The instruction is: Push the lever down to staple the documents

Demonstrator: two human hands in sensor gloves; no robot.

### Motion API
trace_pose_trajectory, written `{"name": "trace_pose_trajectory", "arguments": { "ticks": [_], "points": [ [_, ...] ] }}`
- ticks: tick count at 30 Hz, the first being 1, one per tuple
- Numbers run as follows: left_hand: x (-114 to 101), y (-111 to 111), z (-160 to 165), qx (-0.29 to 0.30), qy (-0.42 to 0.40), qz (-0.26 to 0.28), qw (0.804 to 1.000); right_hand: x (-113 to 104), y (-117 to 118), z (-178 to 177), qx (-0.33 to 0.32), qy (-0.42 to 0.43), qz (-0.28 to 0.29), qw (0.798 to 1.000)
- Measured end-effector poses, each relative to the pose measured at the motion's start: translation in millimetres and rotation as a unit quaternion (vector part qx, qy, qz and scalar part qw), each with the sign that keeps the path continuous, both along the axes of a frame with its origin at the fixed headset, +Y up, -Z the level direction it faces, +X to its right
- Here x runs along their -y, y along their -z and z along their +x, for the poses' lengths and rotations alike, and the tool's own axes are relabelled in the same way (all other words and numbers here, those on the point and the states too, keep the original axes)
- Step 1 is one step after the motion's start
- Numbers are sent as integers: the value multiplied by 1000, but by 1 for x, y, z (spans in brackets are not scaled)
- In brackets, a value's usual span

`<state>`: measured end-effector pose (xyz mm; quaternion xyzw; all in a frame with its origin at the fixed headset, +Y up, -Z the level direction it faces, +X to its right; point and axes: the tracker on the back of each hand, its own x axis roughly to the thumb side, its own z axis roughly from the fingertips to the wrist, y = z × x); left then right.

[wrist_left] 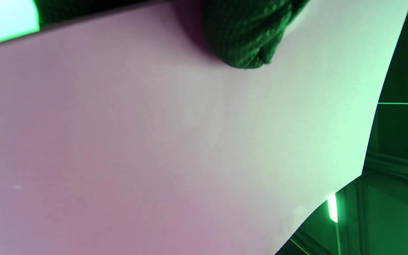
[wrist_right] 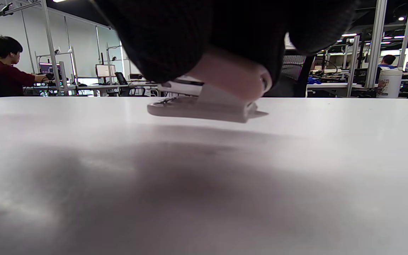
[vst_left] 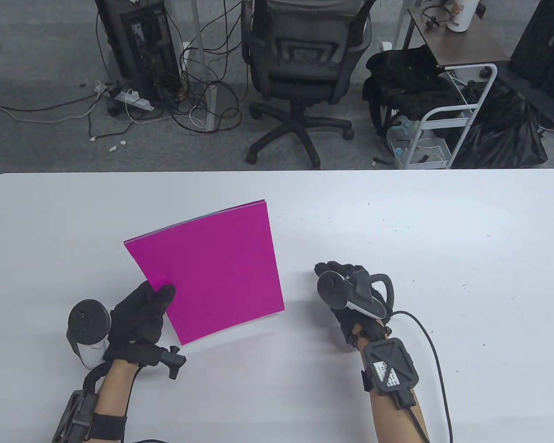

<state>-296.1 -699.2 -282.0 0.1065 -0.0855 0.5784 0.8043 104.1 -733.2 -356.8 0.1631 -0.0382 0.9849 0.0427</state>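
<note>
A magenta stack of sheets (vst_left: 212, 267) is held tilted above the white table (vst_left: 397, 221), left of centre. My left hand (vst_left: 143, 307) pinches its near left edge, thumb on top. In the left wrist view the sheets' underside (wrist_left: 175, 148) fills the frame, with a gloved fingertip (wrist_left: 253, 42) on it. My right hand (vst_left: 344, 277) rests on the table to the right of the stack and covers a small white stapler. In the right wrist view the stapler (wrist_right: 211, 102) sits on the table under my gloved fingers (wrist_right: 197, 35), its mouth pointing left and apart from the sheets.
Beyond the table's far edge stand a black office chair (vst_left: 300, 60), a computer tower with loose cables (vst_left: 138, 50) and a white cart with black bags (vst_left: 448, 106). A cable (vst_left: 438, 350) runs from my right wrist along the table.
</note>
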Motion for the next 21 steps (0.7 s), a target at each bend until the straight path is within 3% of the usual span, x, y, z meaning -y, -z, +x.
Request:
{"name": "trace_pose_trajectory", "arguments": {
  "ticks": [12, 16, 21],
  "points": [
    [-11, 5, -7, -6, 13, -54, 998, 10, 2, -9, -15, -4, -16, 1000],
    [-19, 10, -13, 7, 39, -95, 995, 11, 2, -11, -19, -7, -13, 1000],
    [-30, 21, -22, 31, 81, -189, 978, 12, 2, -13, -21, -5, -15, 1000]
  ]
}}
